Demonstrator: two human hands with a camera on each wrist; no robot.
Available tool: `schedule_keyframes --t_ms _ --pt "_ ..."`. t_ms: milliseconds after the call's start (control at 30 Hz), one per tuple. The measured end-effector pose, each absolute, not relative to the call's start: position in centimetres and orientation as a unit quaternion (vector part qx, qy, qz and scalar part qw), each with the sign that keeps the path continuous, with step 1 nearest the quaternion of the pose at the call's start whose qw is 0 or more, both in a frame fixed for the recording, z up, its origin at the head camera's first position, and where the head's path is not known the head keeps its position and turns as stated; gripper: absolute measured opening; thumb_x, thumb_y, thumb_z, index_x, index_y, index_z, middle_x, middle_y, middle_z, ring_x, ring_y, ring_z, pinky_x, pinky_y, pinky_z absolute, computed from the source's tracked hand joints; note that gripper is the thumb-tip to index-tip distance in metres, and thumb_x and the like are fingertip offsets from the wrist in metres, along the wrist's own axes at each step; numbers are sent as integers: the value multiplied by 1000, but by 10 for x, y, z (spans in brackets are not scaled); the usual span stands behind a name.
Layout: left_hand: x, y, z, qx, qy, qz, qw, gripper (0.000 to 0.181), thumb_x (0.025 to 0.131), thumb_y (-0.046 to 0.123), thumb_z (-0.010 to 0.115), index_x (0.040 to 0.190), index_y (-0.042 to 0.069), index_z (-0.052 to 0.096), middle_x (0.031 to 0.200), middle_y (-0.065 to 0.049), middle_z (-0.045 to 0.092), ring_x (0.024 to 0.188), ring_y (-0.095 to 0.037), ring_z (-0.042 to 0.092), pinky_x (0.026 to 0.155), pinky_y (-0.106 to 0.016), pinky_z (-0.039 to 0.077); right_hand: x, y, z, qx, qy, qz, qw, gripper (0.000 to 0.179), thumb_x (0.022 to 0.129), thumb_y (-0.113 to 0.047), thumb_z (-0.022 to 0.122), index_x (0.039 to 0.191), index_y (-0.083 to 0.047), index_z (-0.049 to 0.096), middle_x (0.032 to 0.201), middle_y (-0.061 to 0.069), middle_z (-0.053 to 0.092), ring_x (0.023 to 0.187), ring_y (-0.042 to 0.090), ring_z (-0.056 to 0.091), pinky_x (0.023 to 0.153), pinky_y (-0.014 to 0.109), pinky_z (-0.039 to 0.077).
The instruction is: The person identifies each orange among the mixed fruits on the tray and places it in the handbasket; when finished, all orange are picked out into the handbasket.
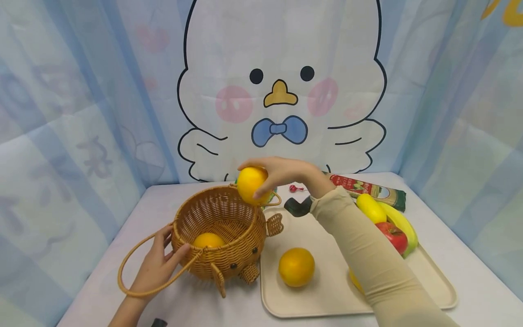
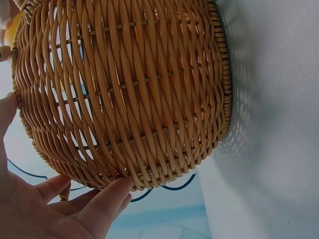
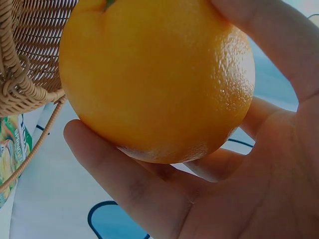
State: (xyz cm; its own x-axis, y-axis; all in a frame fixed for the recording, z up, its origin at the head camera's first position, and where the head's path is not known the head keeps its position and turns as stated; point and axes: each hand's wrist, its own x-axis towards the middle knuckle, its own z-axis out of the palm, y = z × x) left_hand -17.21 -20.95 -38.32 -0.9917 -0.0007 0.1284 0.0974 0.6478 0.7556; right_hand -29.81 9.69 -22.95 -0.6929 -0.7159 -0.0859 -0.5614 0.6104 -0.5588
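- Orange-toned fruit [image 1: 250,181] sits between the thumb and fingers of the right hand [image 1: 283,173], raised at the rim of a wicker basket [image 1: 204,265]; whether fruit and rim touch is hard to tell.
- The left hand [image 1: 157,265], well apart from the right, grips the basket's outer side with thumb and fingers spread around the weave, the looped handle [image 1: 121,268] crossing over its wrist.
- Inside the basket, just right of the left hand, rests a second fruit [image 1: 208,240].
- Nearer the person than the right hand, a third fruit [image 1: 297,267] lies on a beige tray [image 1: 323,309].
- Right of the right forearm, a red apple [image 1: 395,238], a banana [image 1: 402,227] and a yellow fruit [image 1: 371,209] cluster together.
- Beyond the right hand, a long packet [image 1: 367,188] lies on the white worktop [image 1: 224,313].
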Motion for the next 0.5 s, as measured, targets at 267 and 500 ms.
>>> schedule_keyframes --t_ms 267,500 --pt "-172 -209 -383 -25 -906 -420 54 76 93 49 50 147 8 15 155 -23 18 140 -46 24 105 -51 43 -300 89 -228 -362 883 -253 159 70 76 -29 76 136 -33 42 122 -1 55 103 21 55 84 31 54" --pt "-172 -210 -383 -29 -904 -424 53 75 93 49 51 146 8 16 155 -23 18 139 -46 24 105 -50 43 -302 83 -229 -367 887 -234 157 70 76 -28 76 137 -32 42 126 -1 53 105 20 54 85 31 54"
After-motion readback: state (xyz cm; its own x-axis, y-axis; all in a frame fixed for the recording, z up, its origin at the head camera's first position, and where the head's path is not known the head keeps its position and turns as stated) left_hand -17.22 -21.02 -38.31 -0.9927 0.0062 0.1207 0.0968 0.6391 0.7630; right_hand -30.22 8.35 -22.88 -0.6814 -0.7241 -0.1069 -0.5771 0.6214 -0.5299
